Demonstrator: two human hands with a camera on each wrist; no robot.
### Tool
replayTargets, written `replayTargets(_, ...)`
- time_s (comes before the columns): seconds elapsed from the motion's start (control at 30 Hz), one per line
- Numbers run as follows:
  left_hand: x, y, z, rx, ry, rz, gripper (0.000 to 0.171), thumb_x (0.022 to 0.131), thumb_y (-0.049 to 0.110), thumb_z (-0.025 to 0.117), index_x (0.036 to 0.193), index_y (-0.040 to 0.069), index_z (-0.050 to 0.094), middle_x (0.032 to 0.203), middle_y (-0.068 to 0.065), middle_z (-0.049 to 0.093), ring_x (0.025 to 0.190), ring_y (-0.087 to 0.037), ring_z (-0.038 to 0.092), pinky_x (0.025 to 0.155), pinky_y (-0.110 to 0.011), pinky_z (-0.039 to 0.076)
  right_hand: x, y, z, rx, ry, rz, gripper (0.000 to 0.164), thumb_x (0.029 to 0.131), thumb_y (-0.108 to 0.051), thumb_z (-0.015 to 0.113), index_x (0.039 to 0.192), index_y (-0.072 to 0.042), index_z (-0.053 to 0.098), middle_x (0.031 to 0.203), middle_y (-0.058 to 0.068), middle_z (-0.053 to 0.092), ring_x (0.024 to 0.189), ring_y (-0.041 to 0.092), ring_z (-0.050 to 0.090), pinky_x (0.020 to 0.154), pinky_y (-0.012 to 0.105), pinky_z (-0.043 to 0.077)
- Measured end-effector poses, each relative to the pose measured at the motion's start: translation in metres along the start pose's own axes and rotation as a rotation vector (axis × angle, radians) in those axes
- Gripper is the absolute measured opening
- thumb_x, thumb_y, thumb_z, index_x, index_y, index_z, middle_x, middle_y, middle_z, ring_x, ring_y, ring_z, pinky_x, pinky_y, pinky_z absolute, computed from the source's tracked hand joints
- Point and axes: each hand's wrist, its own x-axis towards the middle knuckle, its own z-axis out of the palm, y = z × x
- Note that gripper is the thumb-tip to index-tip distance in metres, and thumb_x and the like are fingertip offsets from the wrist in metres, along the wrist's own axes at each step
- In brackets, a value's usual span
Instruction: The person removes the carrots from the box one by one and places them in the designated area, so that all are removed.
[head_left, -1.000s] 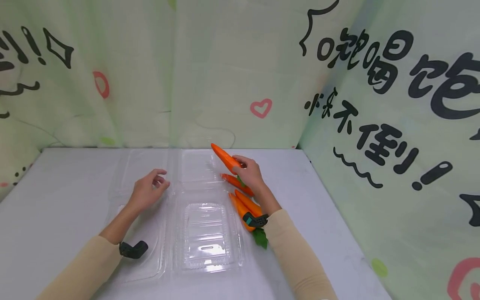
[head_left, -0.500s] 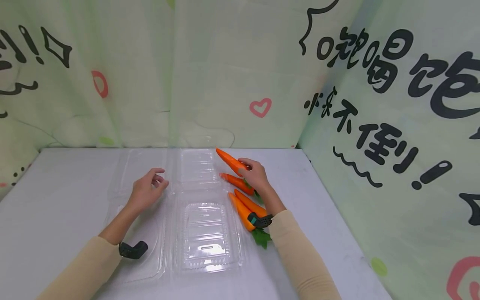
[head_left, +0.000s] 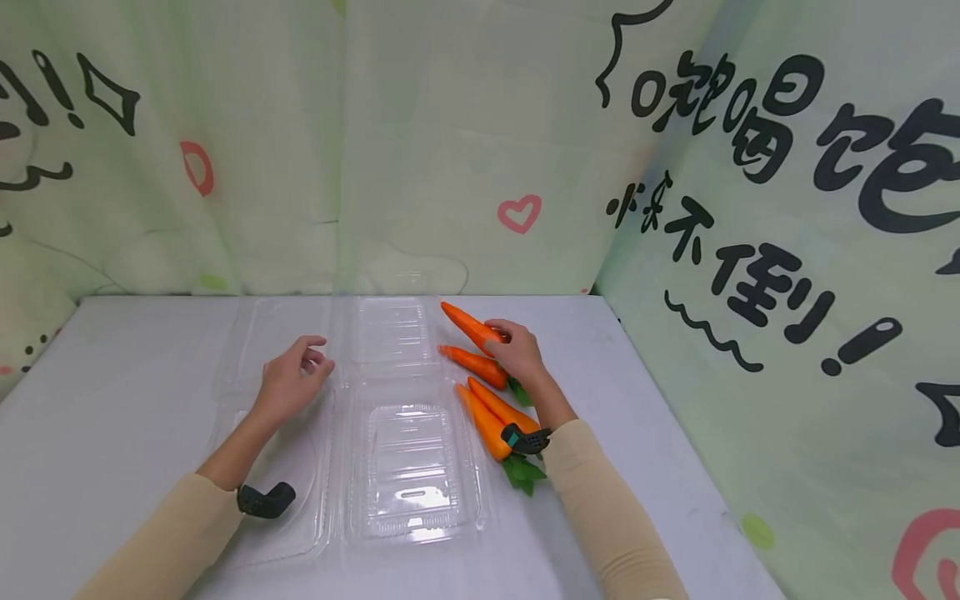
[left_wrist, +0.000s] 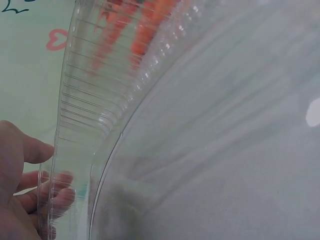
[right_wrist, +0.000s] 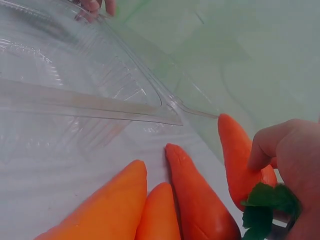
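My right hand (head_left: 517,351) holds an orange carrot (head_left: 467,322) near its leafy end, at the back of the carrot row. In the right wrist view the thumb presses on this carrot (right_wrist: 233,157), and green leaves (right_wrist: 270,200) hang beneath the hand. Below it lie another carrot (head_left: 475,365) and two more (head_left: 480,421) side by side. My left hand (head_left: 292,379) is at the inner edge of an open clear plastic container (head_left: 352,467); its curled fingers show through the plastic in the left wrist view, with the thumb (left_wrist: 37,150) on the near side.
A second clear container (head_left: 318,500) lies to the left, partly under my left arm. Both have hinged lids folded out toward the back curtain (head_left: 420,167). The white table (head_left: 112,433) ends at a printed curtain on the right. Black bands sit on both wrists.
My right hand has moved right and slightly toward me with the carrot, lowering it behind the other carrots. The left hand has stayed nearly still.
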Motion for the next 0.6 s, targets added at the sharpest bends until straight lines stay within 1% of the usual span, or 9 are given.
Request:
replayTargets(0.23, 0.0, -0.0002, 0.0004, -0.001, -0.002, -0.016, 0.043, 0.098, 0.024, 0.054, 0.135, 0.004, 0.046, 0.115, -0.02, 0.062, 0.107, -0.035, 0.053, 0.094, -0.056, 0.035, -0.0016, 0.0031, -0.0018, -0.037, -0.009, 0.012, 0.04, 0.089, -0.017, 0.058, 0.129, -0.018, 0.06, 0.131, 0.008, 0.058, 0.107, 0.026, 0.055, 0.095, 0.039, 0.053)
replayTargets(0.33, 0.0006, -0.0007, 0.0001, -0.004, -0.004, -0.009, 0.042, 0.097, 0.024, 0.054, 0.134, 0.004, 0.047, 0.114, -0.02, 0.061, 0.106, -0.035, 0.054, 0.095, -0.057, 0.034, -0.0022, 0.0032, -0.0021, -0.05, -0.017, 0.01, 0.041, 0.089, -0.017, 0.059, 0.13, -0.018, 0.06, 0.132, 0.009, 0.058, 0.108, 0.026, 0.055, 0.095, 0.039, 0.053)
replayTargets(0.6, 0.0022, -0.0045, 0.001, -0.013, -0.008, 0.009, 0.04, 0.097, 0.023, 0.054, 0.132, 0.003, 0.049, 0.112, -0.02, 0.062, 0.104, -0.034, 0.055, 0.094, -0.057, 0.032, -0.0015, 0.0017, -0.0038, -0.091, -0.016, -0.03, 0.04, 0.09, -0.012, 0.06, 0.13, -0.014, 0.06, 0.132, 0.009, 0.059, 0.114, 0.028, 0.055, 0.1, 0.041, 0.051)
